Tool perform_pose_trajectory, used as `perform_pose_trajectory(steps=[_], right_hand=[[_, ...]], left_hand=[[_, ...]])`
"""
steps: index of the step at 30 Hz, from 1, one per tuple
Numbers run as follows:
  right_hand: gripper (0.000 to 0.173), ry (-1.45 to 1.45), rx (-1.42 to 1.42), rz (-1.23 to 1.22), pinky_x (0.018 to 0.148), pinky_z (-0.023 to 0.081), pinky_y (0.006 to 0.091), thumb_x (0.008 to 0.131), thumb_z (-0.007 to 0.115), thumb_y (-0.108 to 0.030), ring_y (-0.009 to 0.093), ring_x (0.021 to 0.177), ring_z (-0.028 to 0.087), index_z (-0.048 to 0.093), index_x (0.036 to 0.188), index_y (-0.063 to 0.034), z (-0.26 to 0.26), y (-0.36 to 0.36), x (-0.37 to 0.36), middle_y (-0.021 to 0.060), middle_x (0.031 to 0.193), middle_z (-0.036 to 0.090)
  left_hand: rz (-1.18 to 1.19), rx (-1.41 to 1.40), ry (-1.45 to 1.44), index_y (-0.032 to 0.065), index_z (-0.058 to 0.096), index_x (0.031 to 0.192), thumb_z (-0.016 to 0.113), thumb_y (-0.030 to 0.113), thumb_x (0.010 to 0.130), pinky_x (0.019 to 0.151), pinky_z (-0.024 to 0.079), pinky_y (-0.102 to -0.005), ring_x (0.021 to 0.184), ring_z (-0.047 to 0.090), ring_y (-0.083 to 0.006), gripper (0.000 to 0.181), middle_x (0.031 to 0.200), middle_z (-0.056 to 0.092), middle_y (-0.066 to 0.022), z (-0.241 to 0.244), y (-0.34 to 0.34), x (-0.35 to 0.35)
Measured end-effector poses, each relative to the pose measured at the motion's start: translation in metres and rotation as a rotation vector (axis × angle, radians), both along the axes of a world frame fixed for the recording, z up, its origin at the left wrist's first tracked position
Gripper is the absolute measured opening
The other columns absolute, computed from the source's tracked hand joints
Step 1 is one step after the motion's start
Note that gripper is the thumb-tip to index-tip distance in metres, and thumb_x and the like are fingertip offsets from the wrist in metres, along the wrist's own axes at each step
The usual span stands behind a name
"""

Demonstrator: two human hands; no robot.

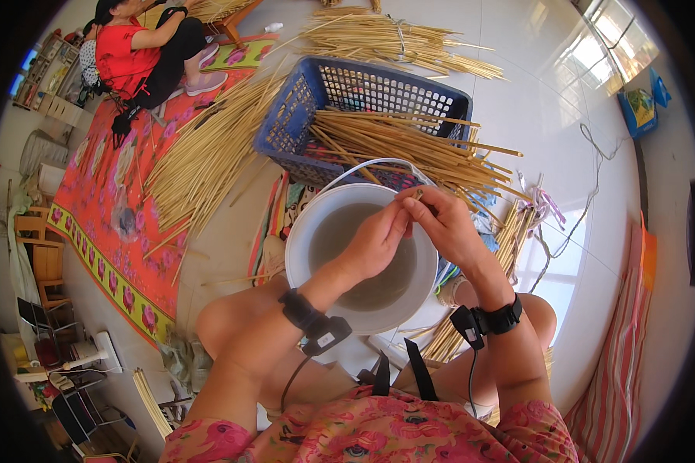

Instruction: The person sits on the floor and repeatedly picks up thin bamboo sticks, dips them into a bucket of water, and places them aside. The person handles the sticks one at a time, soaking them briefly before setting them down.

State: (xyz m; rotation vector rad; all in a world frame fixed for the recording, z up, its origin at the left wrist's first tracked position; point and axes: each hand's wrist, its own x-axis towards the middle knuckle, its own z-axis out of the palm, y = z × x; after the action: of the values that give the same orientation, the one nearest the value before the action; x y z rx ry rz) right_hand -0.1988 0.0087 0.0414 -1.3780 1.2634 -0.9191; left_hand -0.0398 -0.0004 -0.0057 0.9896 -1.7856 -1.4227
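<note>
My right hand (445, 226) pinches a short thin piece of plant stalk (418, 195) between thumb and fingers, and only its tip shows. My left hand (380, 238) meets the right fingertips over a white plastic bucket (301, 275). Its fingers are bent and partly hidden, so I cannot tell whether it also grips the stalk. Cloudy greyish water (347, 231) stands in the bucket, whose pale handle (376, 164) leans toward the far side. Just beyond, a blue plastic basket (284, 110) holds many long brownish stalks (405, 144) that jut out over its right side.
Pale dry stalks (220, 150) fan across the floor left of the basket, partly over a red floral mat (101, 191). A tied bundle (394, 37) lies behind it. A person in red (133, 52) sits at the far left. A cord (579, 223) trails over the right floor tiles.
</note>
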Motion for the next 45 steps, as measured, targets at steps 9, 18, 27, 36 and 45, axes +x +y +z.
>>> perform_pose_trajectory(steps=[9, 18, 27, 36, 45], right_hand=[[0.027, 0.132, -0.354, -0.462, 0.059, 0.043, 0.0296, 0.097, 0.053, -0.023, 0.012, 0.065, 0.052, 0.061, 0.084, 0.0, 0.005, -0.011, -0.024, 0.0039, 0.073, 0.058], [0.033, 0.189, -0.261, -0.537, 0.054, 0.038, 0.0262, 0.097, 0.053, -0.028, 0.008, 0.06, 0.043, 0.064, 0.081, -0.0018, 0.003, -0.016, -0.048, 0.0023, 0.062, 0.054], [0.026, 0.418, -0.175, -0.297, 0.059, 0.043, 0.0401, 0.093, 0.055, -0.021, 0.037, 0.062, 0.054, 0.058, 0.083, 0.0031, -0.005, -0.011, -0.025, 0.0216, 0.071, 0.057], [0.026, 0.337, 0.036, -0.106, 0.058, 0.042, 0.0253, 0.094, 0.048, -0.018, 0.01, 0.064, 0.05, 0.065, 0.092, 0.0018, -0.007, -0.006, -0.034, 0.0045, 0.067, 0.058], [0.032, 0.175, 0.159, 0.017, 0.071, 0.049, 0.0307, 0.087, 0.045, -0.021, 0.019, 0.075, 0.061, 0.066, 0.095, 0.0029, 0.003, -0.007, -0.031, 0.0125, 0.078, 0.064]], left_hand=[[-0.184, -0.116, -0.344, 0.0048, 0.049, 0.097, 0.039, 0.024, 0.099, 0.061, 0.046, -0.0426, 0.068, 0.06, -0.032, 0.023, 0.072, 0.059, -0.0114, -0.04, 0.013, 0.01], [-0.306, 0.007, -0.738, 0.0051, 0.054, 0.096, 0.043, 0.028, 0.097, 0.069, 0.047, -0.0443, 0.079, 0.061, -0.0355, 0.025, 0.084, 0.064, -0.0147, -0.056, 0.015, 0.034], [-0.515, 0.019, -0.862, 0.0022, 0.056, 0.115, 0.053, 0.02, 0.087, 0.089, 0.045, -0.043, 0.101, 0.057, -0.0372, 0.033, 0.108, 0.059, -0.022, -0.103, 0.006, 0.058], [0.124, 0.096, -1.093, -0.0073, 0.056, 0.114, 0.048, 0.011, 0.087, 0.095, 0.043, -0.0414, 0.114, 0.049, -0.0402, 0.034, 0.114, 0.053, -0.0277, -0.157, -0.006, 0.066], [-0.134, 0.844, -0.029, -0.0009, 0.058, 0.115, 0.038, 0.027, 0.101, 0.095, 0.045, -0.031, 0.102, 0.061, -0.02, 0.037, 0.107, 0.063, -0.0107, -0.103, -0.004, 0.023]])
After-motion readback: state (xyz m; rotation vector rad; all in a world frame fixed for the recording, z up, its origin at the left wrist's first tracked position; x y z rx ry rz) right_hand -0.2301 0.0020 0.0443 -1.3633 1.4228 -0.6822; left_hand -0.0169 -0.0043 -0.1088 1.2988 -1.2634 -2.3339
